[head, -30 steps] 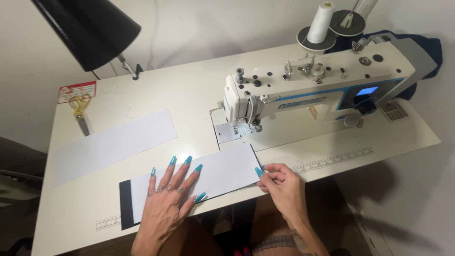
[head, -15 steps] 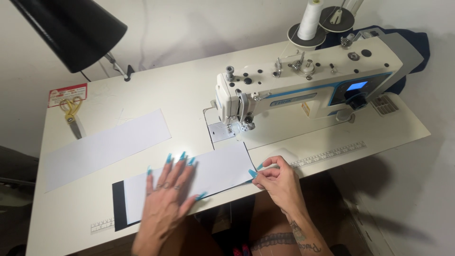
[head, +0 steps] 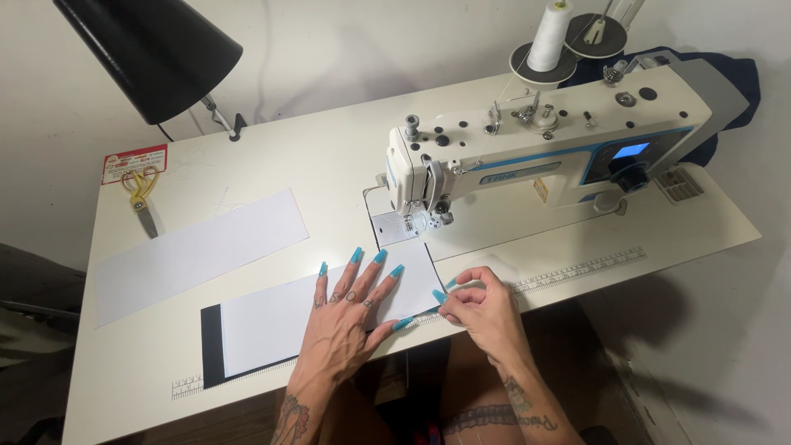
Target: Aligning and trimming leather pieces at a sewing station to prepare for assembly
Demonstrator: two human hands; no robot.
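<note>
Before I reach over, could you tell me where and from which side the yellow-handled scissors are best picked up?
Probably by the yellow handle loops. The scissors lie flat near the far left corner of the table, loops toward the wall and partly over a red card, blades pointing toward the seated person. Come from above at the wall side, so the fingers meet the loops, not the blade tips.

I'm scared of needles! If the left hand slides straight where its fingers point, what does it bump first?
Probably the sewing machine, near its needle end; the left hand lies flat on the white strip, pointing there.
</note>
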